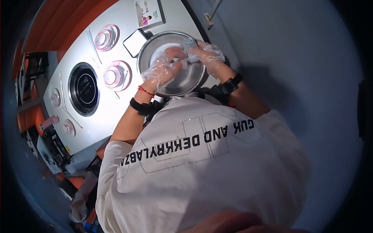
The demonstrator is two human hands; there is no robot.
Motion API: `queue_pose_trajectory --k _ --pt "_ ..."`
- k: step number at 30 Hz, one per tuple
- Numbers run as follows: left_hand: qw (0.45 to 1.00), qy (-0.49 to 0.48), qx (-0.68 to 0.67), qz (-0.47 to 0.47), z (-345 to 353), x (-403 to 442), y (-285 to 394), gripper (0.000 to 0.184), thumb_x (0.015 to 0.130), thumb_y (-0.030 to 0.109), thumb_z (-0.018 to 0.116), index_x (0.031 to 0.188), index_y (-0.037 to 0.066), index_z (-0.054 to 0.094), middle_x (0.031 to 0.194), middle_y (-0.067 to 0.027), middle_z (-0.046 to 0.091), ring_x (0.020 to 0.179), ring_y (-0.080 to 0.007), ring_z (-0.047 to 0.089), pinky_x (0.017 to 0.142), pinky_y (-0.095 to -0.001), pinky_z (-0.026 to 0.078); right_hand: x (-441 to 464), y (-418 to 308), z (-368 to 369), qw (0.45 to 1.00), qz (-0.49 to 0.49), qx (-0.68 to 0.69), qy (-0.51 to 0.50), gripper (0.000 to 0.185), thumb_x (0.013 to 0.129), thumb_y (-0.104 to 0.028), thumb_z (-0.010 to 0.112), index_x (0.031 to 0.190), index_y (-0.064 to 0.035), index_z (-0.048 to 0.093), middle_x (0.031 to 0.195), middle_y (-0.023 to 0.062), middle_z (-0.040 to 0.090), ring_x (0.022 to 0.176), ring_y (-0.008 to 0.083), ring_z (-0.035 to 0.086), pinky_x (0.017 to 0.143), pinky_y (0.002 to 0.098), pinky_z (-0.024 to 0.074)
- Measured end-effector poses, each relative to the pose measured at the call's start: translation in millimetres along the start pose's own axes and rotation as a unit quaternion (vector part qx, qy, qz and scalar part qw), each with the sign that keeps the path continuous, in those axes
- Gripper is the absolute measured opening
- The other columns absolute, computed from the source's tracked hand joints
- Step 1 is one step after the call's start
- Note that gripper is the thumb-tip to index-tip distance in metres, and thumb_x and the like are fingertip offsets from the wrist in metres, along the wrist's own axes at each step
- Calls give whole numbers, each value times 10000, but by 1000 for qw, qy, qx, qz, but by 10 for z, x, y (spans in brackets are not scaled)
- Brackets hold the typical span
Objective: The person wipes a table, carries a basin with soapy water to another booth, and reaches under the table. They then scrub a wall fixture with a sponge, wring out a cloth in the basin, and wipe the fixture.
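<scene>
A large round metal basin [185, 82] stands at the table's near edge, in front of my body. Both hands are over it in clear plastic gloves. My left hand [165, 68] reaches across the basin's left side with fingers curled and thumb bent toward them; what is between them is unclear. Beside it, a white rounded thing [157, 54] shows inside the basin, partly covered by that hand. At the right rim, my right hand [208, 54] is closed on a crumpled grey cloth-like piece [190, 46]. Its exact kind is too blurred to tell.
On the white table [91, 134] are stacked pink-rimmed dishes [112, 76], more dishes [106, 37], and a round black cooktop [84, 89]. A dark-edged white tray [135, 42] and a printed card [149, 13] lie behind the basin. Orange seating [58, 23] borders the far side.
</scene>
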State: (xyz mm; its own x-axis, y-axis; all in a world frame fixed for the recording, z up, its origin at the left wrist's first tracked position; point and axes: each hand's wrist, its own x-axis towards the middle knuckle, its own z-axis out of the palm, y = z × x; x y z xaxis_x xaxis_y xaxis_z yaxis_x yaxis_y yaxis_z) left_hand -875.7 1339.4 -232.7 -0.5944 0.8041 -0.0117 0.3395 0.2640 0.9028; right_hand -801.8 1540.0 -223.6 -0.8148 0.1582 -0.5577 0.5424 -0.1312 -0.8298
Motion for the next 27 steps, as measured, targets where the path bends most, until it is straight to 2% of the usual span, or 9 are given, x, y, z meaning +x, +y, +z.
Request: queue_pose_trajectory --k 4,7,10,12,14,16,18,24,27 --pt "987 92 -69 -115 -130 -107 -57 219 962 173 578 1142 62 635 1203 -92 620 1027 -189 623 915 -313 493 295 275 -79 985 -47 -160 32 534 891 -303 658 1303 21 564 1074 112 666 947 183 643 752 295 530" --pt "956 239 -80 -148 -282 -235 -197 221 962 199 592 1098 35 649 1058 -78 663 922 -167 637 831 -282 506 336 233 -158 996 -15 -25 89 531 890 -288 664 1309 21 561 1089 136 673 1006 221 641 862 300 521" --pt "897 352 -188 -192 -457 -431 -445 226 953 203 606 1094 29 639 1023 -81 656 885 -157 633 803 -275 500 488 476 -488 954 -86 281 59 450 929 -274 656 1303 -50 543 1145 85 615 1014 180 597 801 304 517" --pt "891 377 -162 -194 -545 -568 -577 239 955 199 605 1102 12 621 994 -82 646 868 -156 623 806 -277 495 685 898 -915 963 -235 -66 116 393 951 -214 627 1290 -34 542 1156 97 611 1021 190 597 809 314 525" --pt "888 384 -167 -192 -565 -694 -718 244 960 206 602 1101 7 615 998 -85 643 864 -154 622 804 -277 494 679 911 -993 915 -280 -240 166 343 937 -204 640 1206 -2 574 1145 131 633 1012 200 623 827 318 532" --pt "884 393 -160 -196 -532 -740 -732 224 966 175 583 1093 -7 611 968 -73 632 822 -138 604 775 -268 494 423 556 -886 915 -240 -239 220 337 888 -245 694 1050 45 638 1110 188 683 988 209 675 855 316 539" --pt "880 394 -147 -221 -512 -773 -761 216 967 165 573 1087 -11 609 952 -65 623 797 -129 591 756 -265 493 671 776 -1051 974 -123 7 188 338 930 -254 647 1095 41 640 998 133 689 972 190 654 855 324 540" --pt "841 363 -135 -378 -434 -1011 -1338 208 949 182 576 1038 0 623 845 -28 615 728 -125 580 697 -269 477 646 901 -1084 939 66 -201 270 464 896 -390 612 1132 7 657 1095 211 692 1048 289 669 898 376 527" --pt "863 256 -37 -435 -386 -1179 -1653 224 932 182 581 1040 -8 632 821 -64 639 710 -146 590 674 -288 474 988 740 -1135 921 119 -261 265 579 865 -515 558 1139 -16 665 1099 237 681 1065 356 649 913 411 520"
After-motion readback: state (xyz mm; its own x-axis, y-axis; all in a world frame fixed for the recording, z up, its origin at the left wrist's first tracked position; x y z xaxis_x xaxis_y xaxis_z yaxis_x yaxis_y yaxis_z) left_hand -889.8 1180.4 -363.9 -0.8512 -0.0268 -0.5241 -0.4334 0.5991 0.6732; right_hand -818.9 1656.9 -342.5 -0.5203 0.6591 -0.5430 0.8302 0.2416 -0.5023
